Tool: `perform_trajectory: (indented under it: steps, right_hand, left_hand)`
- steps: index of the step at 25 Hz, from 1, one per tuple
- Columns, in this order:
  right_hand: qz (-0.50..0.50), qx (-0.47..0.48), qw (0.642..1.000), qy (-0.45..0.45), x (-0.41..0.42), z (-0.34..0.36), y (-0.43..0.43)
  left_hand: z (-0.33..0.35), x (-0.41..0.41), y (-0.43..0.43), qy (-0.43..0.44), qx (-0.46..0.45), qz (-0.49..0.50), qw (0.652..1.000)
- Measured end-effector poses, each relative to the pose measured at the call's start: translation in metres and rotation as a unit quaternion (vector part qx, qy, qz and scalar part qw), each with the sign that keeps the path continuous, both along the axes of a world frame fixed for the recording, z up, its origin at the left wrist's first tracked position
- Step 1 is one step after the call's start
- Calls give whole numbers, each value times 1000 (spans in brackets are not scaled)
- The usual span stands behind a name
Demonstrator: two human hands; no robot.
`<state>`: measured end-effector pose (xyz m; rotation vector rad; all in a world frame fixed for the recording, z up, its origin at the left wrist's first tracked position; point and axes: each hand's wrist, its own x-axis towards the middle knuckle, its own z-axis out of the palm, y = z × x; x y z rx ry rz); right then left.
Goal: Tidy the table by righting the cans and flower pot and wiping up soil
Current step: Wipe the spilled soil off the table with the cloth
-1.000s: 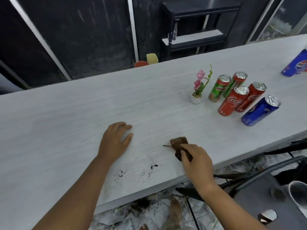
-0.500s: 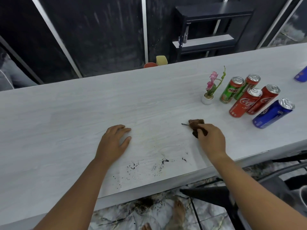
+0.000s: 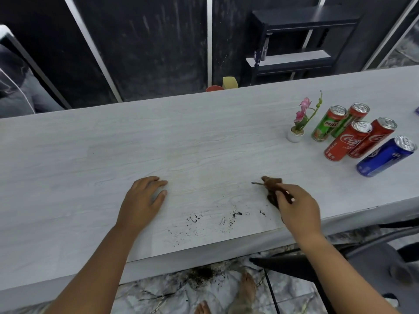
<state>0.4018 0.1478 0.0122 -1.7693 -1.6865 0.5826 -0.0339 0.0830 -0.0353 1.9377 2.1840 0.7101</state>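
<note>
My right hand (image 3: 297,207) grips a crumpled brown cloth (image 3: 273,185) that rests on the white table (image 3: 158,143), just right of the dark soil specks (image 3: 213,219) scattered near the front edge. My left hand (image 3: 141,199) lies flat and open on the table, left of the soil. At the right, a small white flower pot (image 3: 294,134) with pink blooms stands upright. Beside it stand two green cans (image 3: 327,125), two red cans (image 3: 347,142) and a blue can (image 3: 385,157), all upright.
More spilled soil (image 3: 200,274) lies on the marble floor below the table edge, near bare feet (image 3: 243,293). A dark chair (image 3: 340,261) sits at the lower right. Behind the table are a black shelf unit (image 3: 294,55) and a yellow and a red object (image 3: 223,86).
My right hand with the cloth has slid a little nearer the soil specks. My left hand has stayed flat in place. The camera view has shifted slightly.
</note>
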Motion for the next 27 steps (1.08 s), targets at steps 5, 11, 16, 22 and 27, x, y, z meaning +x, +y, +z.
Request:
perform_trajectory:
  steps: [5, 11, 16, 22, 27]
  right_hand:
    - [21, 5, 996, -88, -21, -10, -33]
    - [88, -32, 995, 29, -88, -9, -52]
    - [5, -13, 989, 149, -68, 23, 8]
    - [60, -42, 996, -58, -80, 5, 31]
    - [159, -18, 987, -21, -120, -11, -12]
  left_hand:
    - [-8, -3, -22, 10, 23, -2, 1000]
    - [-13, -2, -27, 2, 39, 15, 999]
    - [-11, 0, -24, 15, 58, 21, 998]
    - [-10, 1, -24, 15, 56, 26, 998]
    - [-10, 0, -24, 18, 51, 29, 998]
